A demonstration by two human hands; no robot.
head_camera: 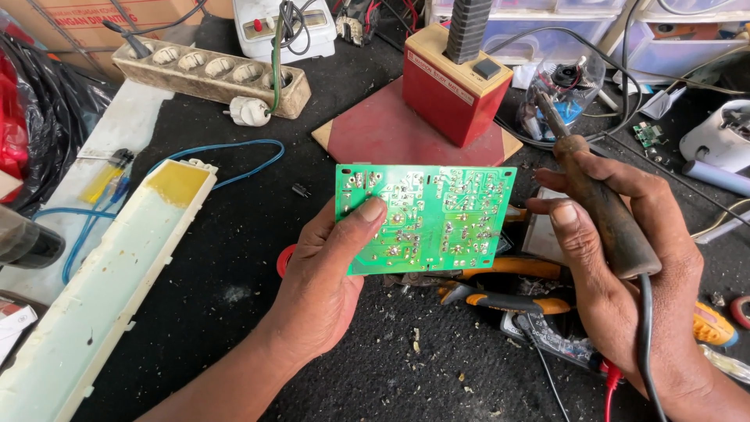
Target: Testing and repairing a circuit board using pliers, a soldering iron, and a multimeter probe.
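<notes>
Gripping the green circuit board [426, 219] solder-side up over the black mat [234, 297], my left hand [328, 273] pinched its edge; my right hand [625, 258] clasped the soldering iron [601, 203]. Steadying the board seemed wise.

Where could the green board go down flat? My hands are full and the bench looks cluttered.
Bare black mat lies between the long cream casing and the left hand, and along the near edge below the board. It is crowded under the right hand: orange-handled pliers, leads, the red stand behind.
</notes>
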